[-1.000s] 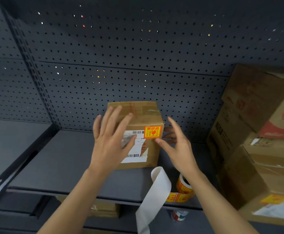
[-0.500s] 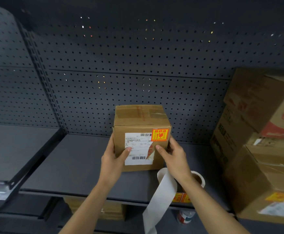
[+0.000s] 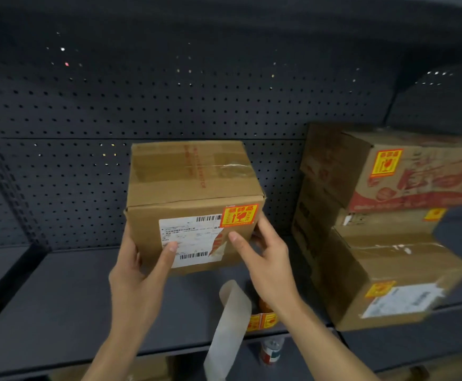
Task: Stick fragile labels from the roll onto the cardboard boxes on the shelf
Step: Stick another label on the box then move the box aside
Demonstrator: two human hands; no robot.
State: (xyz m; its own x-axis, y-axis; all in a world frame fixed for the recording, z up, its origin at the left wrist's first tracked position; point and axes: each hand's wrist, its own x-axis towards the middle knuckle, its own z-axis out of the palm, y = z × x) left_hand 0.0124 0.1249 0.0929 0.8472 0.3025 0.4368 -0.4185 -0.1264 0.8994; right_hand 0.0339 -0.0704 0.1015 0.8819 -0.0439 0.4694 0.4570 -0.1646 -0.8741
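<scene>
Left hand (image 3: 133, 273) grips box (image 3: 194, 185) left edge, right hand (image 3: 268, 261) its right edge; shelf (image 3: 59, 298) runs wide beyond left hand, stack (image 3: 389, 251) near right hand.

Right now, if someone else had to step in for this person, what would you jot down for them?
Left hand: grips the small box by its left side, thumb on the front.
Right hand: grips its right side.
Done: a fragile label is on that box; the three stacked boxes at right each show one too.
Label roll: on the shelf below the right wrist, backing strip hanging over the edge.
Left: probably set this box down, then check for boxes out of view.
</scene>
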